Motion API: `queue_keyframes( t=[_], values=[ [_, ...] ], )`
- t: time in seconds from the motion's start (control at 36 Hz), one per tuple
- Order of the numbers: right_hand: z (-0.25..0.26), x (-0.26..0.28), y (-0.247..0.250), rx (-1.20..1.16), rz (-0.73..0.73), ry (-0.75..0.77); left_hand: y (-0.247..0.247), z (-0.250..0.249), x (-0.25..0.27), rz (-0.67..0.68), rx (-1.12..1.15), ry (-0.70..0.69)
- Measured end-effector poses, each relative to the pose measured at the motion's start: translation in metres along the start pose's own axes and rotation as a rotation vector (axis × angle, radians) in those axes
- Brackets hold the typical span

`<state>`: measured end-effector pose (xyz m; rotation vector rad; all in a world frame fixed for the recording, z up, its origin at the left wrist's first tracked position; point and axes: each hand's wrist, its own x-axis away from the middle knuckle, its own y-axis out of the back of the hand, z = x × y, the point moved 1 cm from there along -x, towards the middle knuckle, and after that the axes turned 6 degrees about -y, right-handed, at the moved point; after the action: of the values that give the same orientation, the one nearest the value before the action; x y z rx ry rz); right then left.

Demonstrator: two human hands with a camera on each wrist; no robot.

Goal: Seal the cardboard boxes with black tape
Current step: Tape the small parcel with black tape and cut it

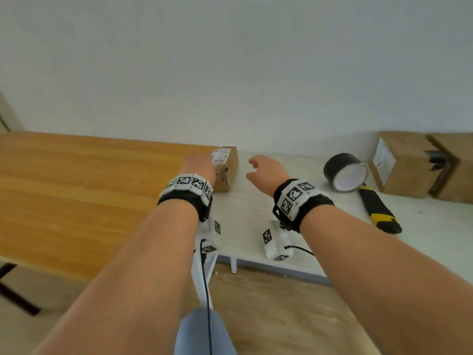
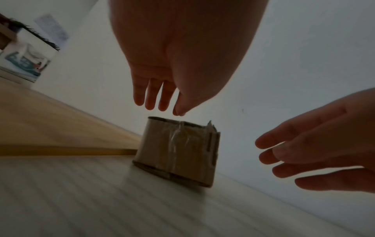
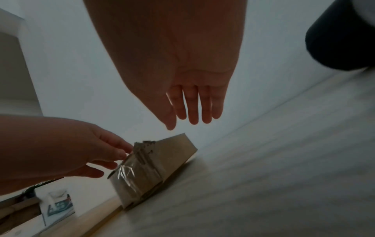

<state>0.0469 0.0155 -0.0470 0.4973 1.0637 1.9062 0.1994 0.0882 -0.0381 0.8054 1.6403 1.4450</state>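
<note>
- Small cardboard box (image 1: 225, 169) stands at the white desk's (image 1: 256, 213) back left corner.
- Left hand (image 1: 202, 166) over it — fingers (image 2: 151, 96) straight, holding nothing.
- Right hand (image 1: 266, 172) beside it — fingers (image 3: 192, 105) loosely spread, empty.
- Black tape (image 1: 344, 172) near the back edge.

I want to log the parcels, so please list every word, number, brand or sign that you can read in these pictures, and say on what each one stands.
No text can be read as words.
Small cardboard box: white shipping label with red and dark print, too blurred to read.
Larger cardboard box: white label on its side, too blurred to read.
Wrist bands: black-and-white square marker codes, with tiny characters beneath, too small to read.
Black tape roll: no print visible.
</note>
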Motion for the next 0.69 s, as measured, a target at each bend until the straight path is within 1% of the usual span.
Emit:
queue_keyframes(
  t=[0.19, 0.39, 0.47, 0.58, 0.69],
  values=[
    [0.011, -0.007, -0.015, 0.013, 0.068, 0.0, -0.011, 0.002, -0.003, 0.038, 0.079, 0.021],
    [0.013, -0.003, -0.013, -0.042, 0.089, 0.0, -0.013, -0.015, -0.004, -0.012, 0.214, 0.025],
    [0.005, -0.001, -0.006, -0.053, 0.085, -0.027, -0.013, -0.03, -0.002, -0.002, 0.246, -0.014],
    [-0.015, 0.005, 0.012, -0.09, 0.05, -0.075, -0.012, -0.054, 0.003, -0.049, 0.276, -0.065],
    [-0.039, 0.01, 0.035, -0.178, 0.048, -0.148, -0.015, -0.081, 0.006, -0.033, 0.323, -0.084]
  ],
)
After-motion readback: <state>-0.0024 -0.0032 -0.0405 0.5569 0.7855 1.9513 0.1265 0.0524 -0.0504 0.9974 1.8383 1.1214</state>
